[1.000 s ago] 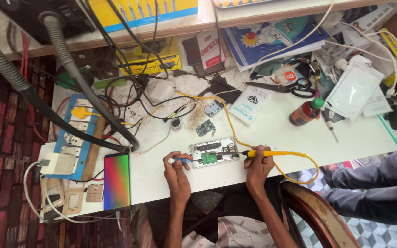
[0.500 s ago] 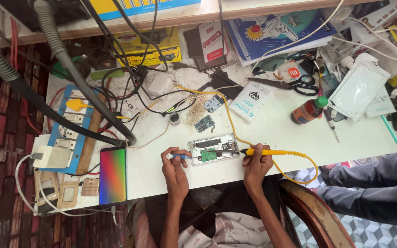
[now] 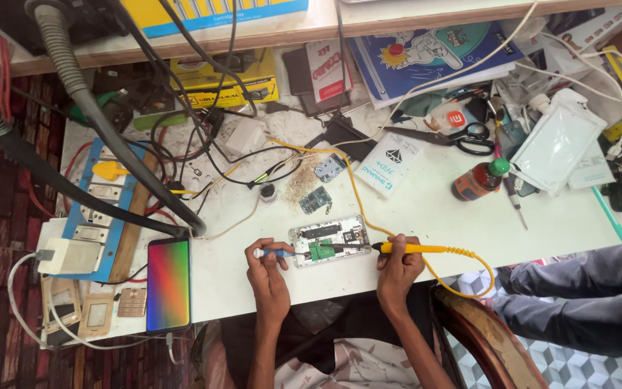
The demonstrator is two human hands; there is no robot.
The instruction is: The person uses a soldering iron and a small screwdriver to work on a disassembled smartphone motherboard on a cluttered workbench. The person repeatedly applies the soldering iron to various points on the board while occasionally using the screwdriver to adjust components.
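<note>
bare desk (image 3: 426,216) right, tangled cables (image 3: 203,144) left

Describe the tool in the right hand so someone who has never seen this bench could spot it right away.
Start at the white table and find the opened phone near its front edge. The right hand holds a soldering iron beside it, tip toward the phone. It is the only tool with a yellow handle and a yellow cord.

Our left hand (image 3: 266,268) is curled, fingers pinched shut, wrist straight, forearm running back to us. Right hand (image 3: 398,265) sits well apart to its right, also in a closed pinch, thumb fwd, forearm angled inward.
</note>
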